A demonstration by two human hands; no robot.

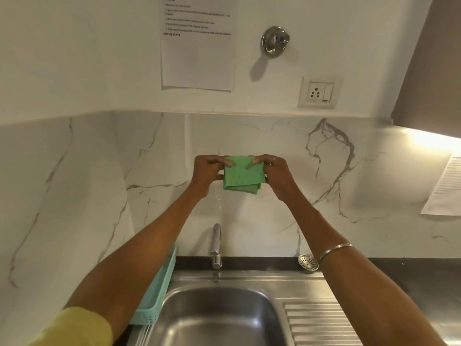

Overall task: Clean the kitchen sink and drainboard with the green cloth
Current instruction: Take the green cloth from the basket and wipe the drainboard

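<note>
Steel fills the near foreground — the sink (pixel 217 318) basin at centre, the ribbed drainboard (pixel 321 325) to its right (a teal tray (pixel 156 293) on its left), the tap (pixel 216 245) behind on the bench. Further out, raised before the marble wall, the green cloth (pixel 243 174) is folded into a small square, directly above the basin. The left hand (pixel 208 172) and right hand (pixel 273 172) each pinch a side edge, equally near — so the coming move is likely straight down.

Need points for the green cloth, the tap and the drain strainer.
green cloth (pixel 243 172), head view, middle of its folded front face.
tap (pixel 216 242), head view, upright metal stem behind the basin.
drain strainer (pixel 308 262), head view, perforated disc on the counter ledge.
</note>
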